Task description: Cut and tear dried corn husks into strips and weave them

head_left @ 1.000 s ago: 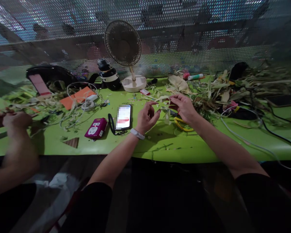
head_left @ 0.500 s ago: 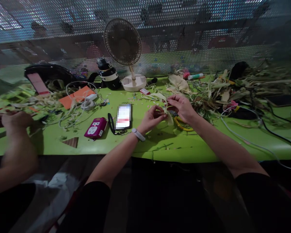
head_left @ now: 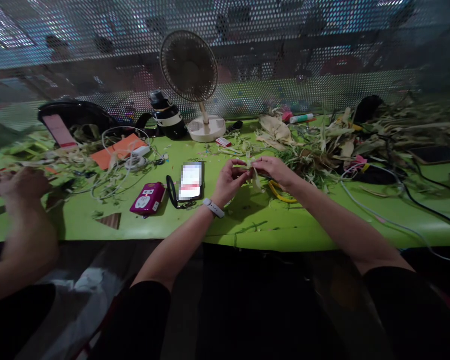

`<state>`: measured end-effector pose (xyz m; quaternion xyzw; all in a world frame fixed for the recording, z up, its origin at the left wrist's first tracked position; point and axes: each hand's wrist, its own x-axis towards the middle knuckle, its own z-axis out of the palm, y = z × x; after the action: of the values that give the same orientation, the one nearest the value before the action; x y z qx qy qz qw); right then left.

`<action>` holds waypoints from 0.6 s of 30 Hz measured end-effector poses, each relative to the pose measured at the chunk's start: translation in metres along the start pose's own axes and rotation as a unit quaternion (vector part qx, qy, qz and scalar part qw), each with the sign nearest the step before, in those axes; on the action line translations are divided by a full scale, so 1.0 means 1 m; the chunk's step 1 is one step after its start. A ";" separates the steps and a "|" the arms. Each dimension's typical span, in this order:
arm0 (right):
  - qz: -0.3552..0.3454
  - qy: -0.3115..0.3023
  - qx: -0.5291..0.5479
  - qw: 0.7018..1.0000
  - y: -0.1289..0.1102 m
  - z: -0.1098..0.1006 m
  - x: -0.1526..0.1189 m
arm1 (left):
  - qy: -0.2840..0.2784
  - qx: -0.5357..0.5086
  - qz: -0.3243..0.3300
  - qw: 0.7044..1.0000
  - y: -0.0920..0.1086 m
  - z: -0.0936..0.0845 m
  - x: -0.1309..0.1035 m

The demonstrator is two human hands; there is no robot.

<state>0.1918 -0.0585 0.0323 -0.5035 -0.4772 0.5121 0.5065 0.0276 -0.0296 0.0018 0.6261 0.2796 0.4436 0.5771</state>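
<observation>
Both of my hands meet over the green table, pinching a pale leaf strip (head_left: 257, 183) between them. My left hand (head_left: 231, 181), with a white band on its wrist, has thumb and fingers closed on the strip from the left. From the right my right hand (head_left: 273, 169) grips the same piece, whose loose end hangs below the fingertips. Beneath my right hand lies a yellow ring-shaped object (head_left: 282, 194). A heap of green and dried leaves (head_left: 310, 159) sits just beyond and to the right.
A phone (head_left: 191, 181), a purple power adapter (head_left: 148, 198) and a black loop lie left of my hands. Behind stand a fan (head_left: 207, 128) and a black bottle (head_left: 168, 117). White cables cross both sides. At far left another person's hands (head_left: 22, 184) work.
My hands have come closer together; the right one moved left and slightly down. The strip's upper part, which stuck out to the upper left, no longer shows that way.
</observation>
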 end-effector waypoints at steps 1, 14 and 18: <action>-0.024 -0.012 -0.025 0.999 0.000 0.000 -0.001 | 0.001 0.002 0.003 1.000 0.000 0.000 0.000; -0.138 -0.096 -0.153 0.974 -0.007 -0.013 -0.006 | 0.052 0.091 0.055 0.993 0.015 -0.013 0.004; -0.148 -0.112 -0.171 0.968 -0.013 -0.015 -0.011 | 0.000 0.093 0.017 0.996 0.015 -0.019 0.010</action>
<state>0.2070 -0.0692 0.0446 -0.4457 -0.6803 0.3957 0.4265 0.0132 -0.0145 0.0172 0.6815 0.3093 0.4256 0.5087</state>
